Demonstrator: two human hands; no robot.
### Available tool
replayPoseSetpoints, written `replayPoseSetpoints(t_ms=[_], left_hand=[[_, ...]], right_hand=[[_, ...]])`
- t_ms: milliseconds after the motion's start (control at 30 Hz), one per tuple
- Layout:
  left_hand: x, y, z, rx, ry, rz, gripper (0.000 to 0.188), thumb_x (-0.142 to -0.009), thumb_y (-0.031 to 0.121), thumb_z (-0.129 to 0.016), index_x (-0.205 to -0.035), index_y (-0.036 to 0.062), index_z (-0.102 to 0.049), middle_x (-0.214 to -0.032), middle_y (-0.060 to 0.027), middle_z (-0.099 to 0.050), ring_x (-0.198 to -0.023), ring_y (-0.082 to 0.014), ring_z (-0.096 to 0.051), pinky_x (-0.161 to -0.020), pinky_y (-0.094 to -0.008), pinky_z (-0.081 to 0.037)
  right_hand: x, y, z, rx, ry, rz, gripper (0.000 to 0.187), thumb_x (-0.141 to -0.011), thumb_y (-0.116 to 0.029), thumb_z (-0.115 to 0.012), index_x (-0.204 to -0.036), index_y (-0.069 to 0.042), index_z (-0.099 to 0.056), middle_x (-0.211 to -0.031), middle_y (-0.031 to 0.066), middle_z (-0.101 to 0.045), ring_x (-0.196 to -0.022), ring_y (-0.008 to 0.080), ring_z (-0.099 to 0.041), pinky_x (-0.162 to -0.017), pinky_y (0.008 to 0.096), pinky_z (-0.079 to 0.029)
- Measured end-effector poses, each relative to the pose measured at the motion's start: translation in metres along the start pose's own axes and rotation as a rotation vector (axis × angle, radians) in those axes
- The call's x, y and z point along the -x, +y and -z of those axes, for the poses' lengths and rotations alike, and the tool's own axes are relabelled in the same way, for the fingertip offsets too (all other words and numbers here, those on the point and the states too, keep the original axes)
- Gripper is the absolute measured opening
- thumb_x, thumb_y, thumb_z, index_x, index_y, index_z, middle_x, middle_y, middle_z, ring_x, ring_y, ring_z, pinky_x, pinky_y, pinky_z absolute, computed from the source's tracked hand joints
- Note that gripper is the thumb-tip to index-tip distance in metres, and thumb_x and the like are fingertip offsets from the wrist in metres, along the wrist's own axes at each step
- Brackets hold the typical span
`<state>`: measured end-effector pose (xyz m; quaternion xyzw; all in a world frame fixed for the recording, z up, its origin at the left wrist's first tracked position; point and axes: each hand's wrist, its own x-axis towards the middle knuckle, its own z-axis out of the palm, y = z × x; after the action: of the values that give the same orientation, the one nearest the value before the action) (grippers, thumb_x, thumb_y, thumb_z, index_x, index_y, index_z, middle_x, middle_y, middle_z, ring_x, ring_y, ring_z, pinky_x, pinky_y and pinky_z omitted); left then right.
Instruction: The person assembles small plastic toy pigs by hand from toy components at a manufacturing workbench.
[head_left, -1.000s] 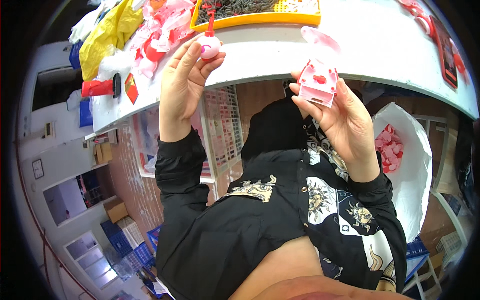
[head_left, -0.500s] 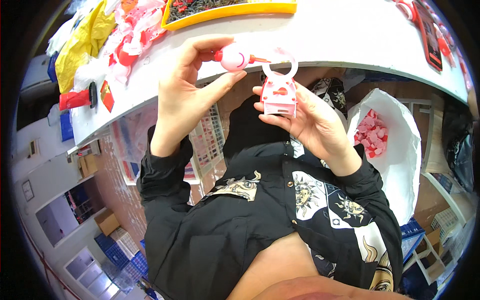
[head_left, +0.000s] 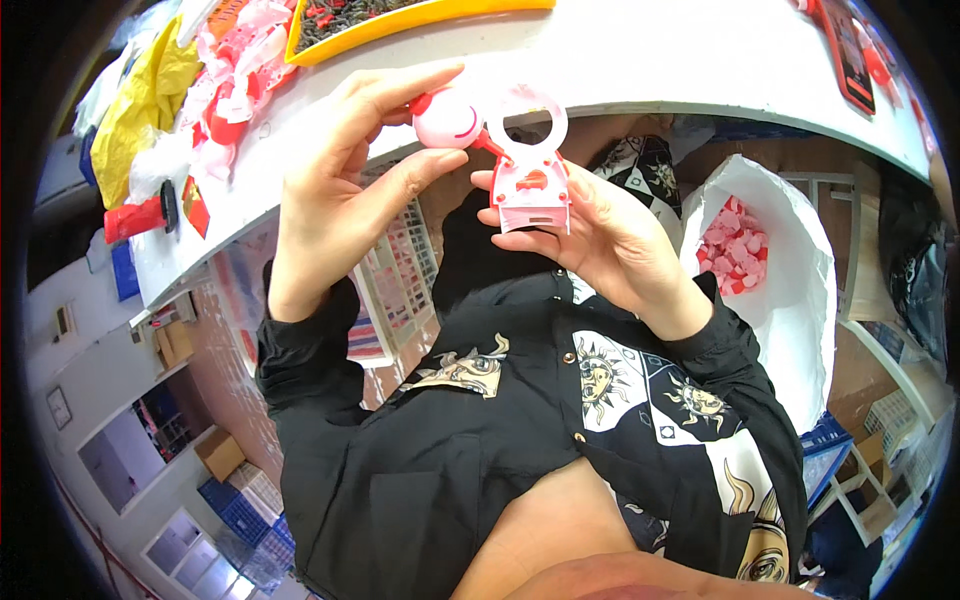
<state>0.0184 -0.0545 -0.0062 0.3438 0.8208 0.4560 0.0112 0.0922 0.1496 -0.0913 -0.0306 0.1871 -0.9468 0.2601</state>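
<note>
Between thumb and fingers my left hand pinches a round pink-and-red plastic piece with a curved dark line on it. A thin red stem sticks out of its right side and meets the part in my other hand. My right hand grips a pink-and-red plastic housing, its fingers behind and along the lower left side. From the top of this housing rises a pale pink ring. The stem's tip lies at the housing's upper left, under the ring; whether it is inserted I cannot tell.
A yellow tray of small dark and red parts stands on the white table. Pink and red pieces lie heaped at left, by a yellow bag. At right, a white sack holds pink pieces below a red-edged phone.
The round piece's stem has swung from pointing across the ring to slanting down at the housing's upper left. Both hands now appear slightly farther left, and the two parts are closer together.
</note>
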Motion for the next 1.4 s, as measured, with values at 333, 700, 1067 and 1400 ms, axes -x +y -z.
replayPoseSetpoints(t_ms=[333,700,1067,1400], left_hand=[[-0.012,0.013,0.005,0.127,-0.201,0.081,0.049,-0.076,-0.005,-0.070,-0.121,-0.0062,-0.053,-0.121,-0.0148,-0.056,-0.114,-0.0219,-0.054,-0.101,-0.0341,-0.040],[-0.020,0.004,0.003,-0.004,-0.272,0.063,0.043,-0.076,0.009,-0.073,-0.115,-0.0032,-0.060,-0.112,-0.0042,-0.062,-0.095,-0.0126,-0.049,-0.089,-0.0257,-0.038],[-0.015,0.004,-0.009,-0.182,-0.150,-0.080,0.045,-0.071,-0.002,-0.073,-0.114,0.0063,-0.067,-0.101,-0.0079,-0.056,-0.096,-0.0194,-0.056,-0.085,-0.0294,-0.046],[0.010,0.001,-0.033,-0.353,0.157,-0.193,0.042,-0.065,0.008,-0.083,-0.106,0.0104,-0.070,-0.106,-0.0099,-0.057,-0.085,-0.0177,-0.058,-0.072,-0.0285,-0.049]], right_hand=[[0.002,0.000,-0.003,0.073,-0.047,0.002,0.055,-0.099,-0.034,-0.048,-0.139,0.002,-0.035,-0.129,0.0154,-0.053,-0.117,0.0265,-0.055,-0.097,0.0363,-0.046],[0.001,-0.001,-0.004,0.072,-0.037,0.005,0.056,-0.098,-0.033,-0.051,-0.137,0.004,-0.035,-0.128,0.0166,-0.053,-0.116,0.0272,-0.056,-0.098,0.0361,-0.046],[0.002,-0.003,-0.003,0.041,-0.046,0.013,0.059,-0.094,-0.028,-0.058,-0.137,0.002,-0.031,-0.130,0.0194,-0.050,-0.115,0.0327,-0.057,-0.097,0.0407,-0.047],[0.003,0.005,0.003,0.054,-0.047,-0.026,0.064,-0.088,-0.033,-0.065,-0.135,-0.002,-0.034,-0.129,0.0189,-0.050,-0.114,0.0355,-0.056,-0.096,0.0469,-0.047]])
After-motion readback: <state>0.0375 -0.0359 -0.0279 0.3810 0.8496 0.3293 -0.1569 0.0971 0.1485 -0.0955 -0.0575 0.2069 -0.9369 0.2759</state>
